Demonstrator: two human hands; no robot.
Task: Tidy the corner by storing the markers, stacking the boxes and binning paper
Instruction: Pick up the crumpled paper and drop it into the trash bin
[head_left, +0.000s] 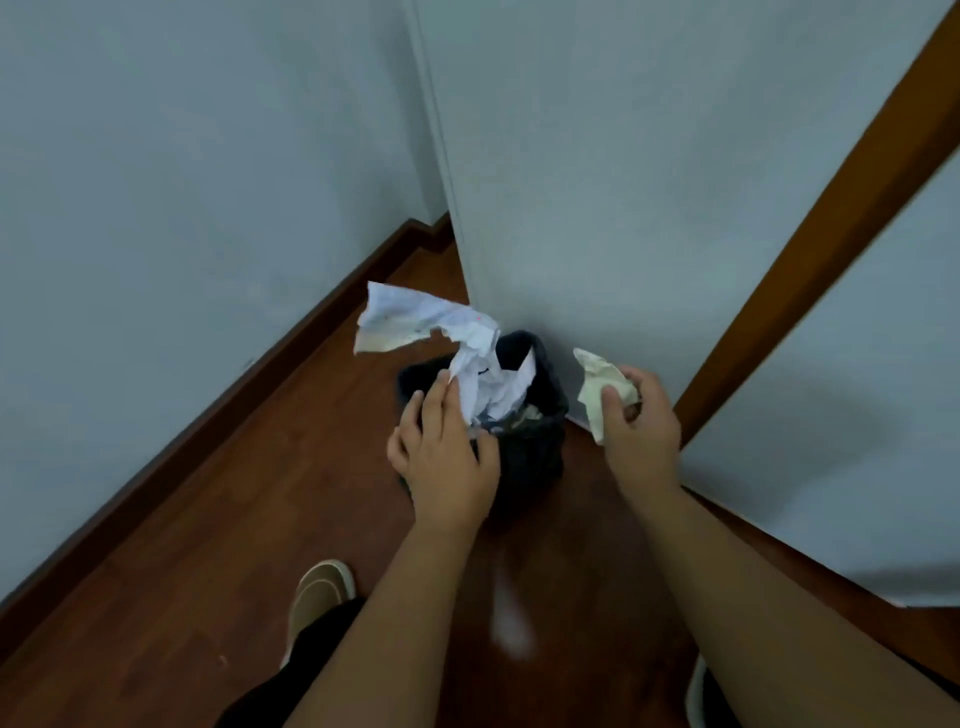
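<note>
A small black bin (535, 447) stands on the floor at the foot of a white wall corner. A large crumpled white sheet (431, 325) rises out of the bin, its lower part inside and its top flaring up to the left. My left hand (447, 447) is over the bin's near left rim, fingers pressed against the sheet's lower part. More crumpled paper lies inside the bin. My right hand (641, 426) hovers just right of the bin, closed around a cream crumpled paper ball (597, 384).
The floor (234, 519) is reddish-brown wood with a dark skirting board along the left wall. A brown door frame (831, 218) slants at the right. My beige shoe (319, 592) stands at the lower left.
</note>
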